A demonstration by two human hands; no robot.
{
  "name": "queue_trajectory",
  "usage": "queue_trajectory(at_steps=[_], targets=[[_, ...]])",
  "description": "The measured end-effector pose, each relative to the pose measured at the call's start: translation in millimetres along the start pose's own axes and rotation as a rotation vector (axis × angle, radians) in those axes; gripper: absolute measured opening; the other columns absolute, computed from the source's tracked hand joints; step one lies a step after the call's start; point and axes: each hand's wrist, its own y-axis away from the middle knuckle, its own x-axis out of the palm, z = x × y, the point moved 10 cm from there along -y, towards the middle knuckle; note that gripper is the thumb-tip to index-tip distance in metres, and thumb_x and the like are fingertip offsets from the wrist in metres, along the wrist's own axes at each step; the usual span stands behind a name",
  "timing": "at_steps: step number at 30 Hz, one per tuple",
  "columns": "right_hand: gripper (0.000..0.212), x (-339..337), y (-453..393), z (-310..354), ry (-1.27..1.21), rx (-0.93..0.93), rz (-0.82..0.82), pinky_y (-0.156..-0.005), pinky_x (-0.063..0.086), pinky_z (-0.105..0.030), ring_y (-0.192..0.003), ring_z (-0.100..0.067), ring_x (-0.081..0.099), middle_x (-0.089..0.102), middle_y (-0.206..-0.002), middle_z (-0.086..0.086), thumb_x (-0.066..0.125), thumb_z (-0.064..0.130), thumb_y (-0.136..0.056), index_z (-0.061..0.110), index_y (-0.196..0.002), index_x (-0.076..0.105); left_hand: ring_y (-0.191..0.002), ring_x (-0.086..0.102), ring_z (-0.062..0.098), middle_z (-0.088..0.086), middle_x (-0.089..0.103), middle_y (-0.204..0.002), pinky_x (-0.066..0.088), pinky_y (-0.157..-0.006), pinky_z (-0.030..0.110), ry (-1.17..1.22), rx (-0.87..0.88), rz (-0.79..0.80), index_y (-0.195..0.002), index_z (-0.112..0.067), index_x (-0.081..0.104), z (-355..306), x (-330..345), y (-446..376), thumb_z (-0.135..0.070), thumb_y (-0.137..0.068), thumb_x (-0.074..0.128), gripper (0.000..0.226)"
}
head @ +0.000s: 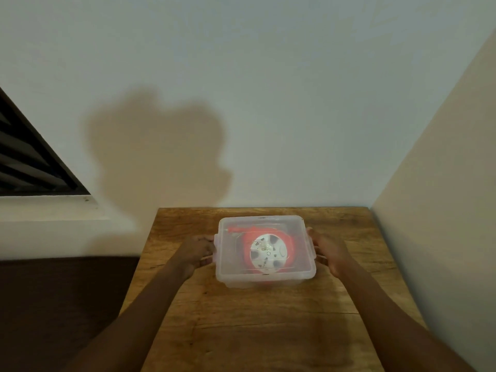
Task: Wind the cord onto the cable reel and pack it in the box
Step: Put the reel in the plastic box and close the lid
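No brand, label or writing can be read anywhere; the reel's white face carries a few small dark marks, too blurred to make out. A clear plastic storage box (265, 252) with its translucent lid (233, 264) on sits on the wooden tabletop (268, 331) in the lower middle of the frame, a little toward the far edge near the wall (268, 103). Inside it, seen through the lid, lies the orange cable reel (268, 252) flat on its side, its round white face turned up, with orange cord (236, 230) trailing toward the upper left corner of the box. The left hand (197, 251) is at the left side of the box, fingers curled around the side clip (215, 249) there, so its grip is closed on the box's edge. The right hand (328, 251) is at the right side, touching the box at its clip; its fingers curve along that side, but whether they clasp the clip or merely press on it I cannot tell. The reel thus lies between the two hands, apart from both, with the box walls between. A dark louvred window (26, 162) shows at the left edge of the frame, and a shadow falls on the wall above the tabletop.
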Motion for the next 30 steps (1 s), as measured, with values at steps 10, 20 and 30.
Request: queue_trajectory(at_steps=[10, 20, 30], targets=[[0.051, 22.3, 1.6, -38.6, -0.287, 0.323, 0.271, -0.078, 0.053, -0.063, -0.093, -0.041, 0.069, 0.072, -0.101, -0.018, 0.08, 0.044, -0.074, 0.013, -0.112, 0.066, -0.098, 0.069, 0.032, 0.015, 0.074, -0.103, 0.06, -0.092, 0.046, 0.04, -0.087, 0.06, -0.096, -0.006, 0.076, 1.8, 3.6, 1.0, 0.018, -0.08, 0.061, 0.032], [0.015, 0.9, -19.6, 4.3, 0.085, 0.009, 0.011, -0.068, 0.06, -0.05, -0.077, -0.029, 0.072, 0.072, -0.091, -0.009, 0.066, 0.028, -0.091, 0.014, -0.098, 0.066, -0.095, 0.069, 0.03, 0.018, 0.072, -0.108, 0.061, -0.083, 0.041, 0.06, -0.083, 0.055, -0.108, -0.002, 0.07, 6.7, 2.0, -9.1, 0.015, -0.082, 0.059, 0.033], [0.03, 18.6, -14.2, 9.6, 0.492, -0.34, -0.24, -0.07, 0.057, -0.037, -0.084, -0.021, 0.064, 0.066, -0.106, -0.006, 0.048, 0.035, -0.098, 0.013, -0.117, 0.057, -0.085, 0.067, 0.026, 0.016, 0.069, -0.104, 0.06, -0.075, 0.037, 0.074, -0.059, 0.026, -0.105, -0.002, 0.066, 7.6, 2.6, -8.1, 0.015, -0.083, 0.058, 0.03]])
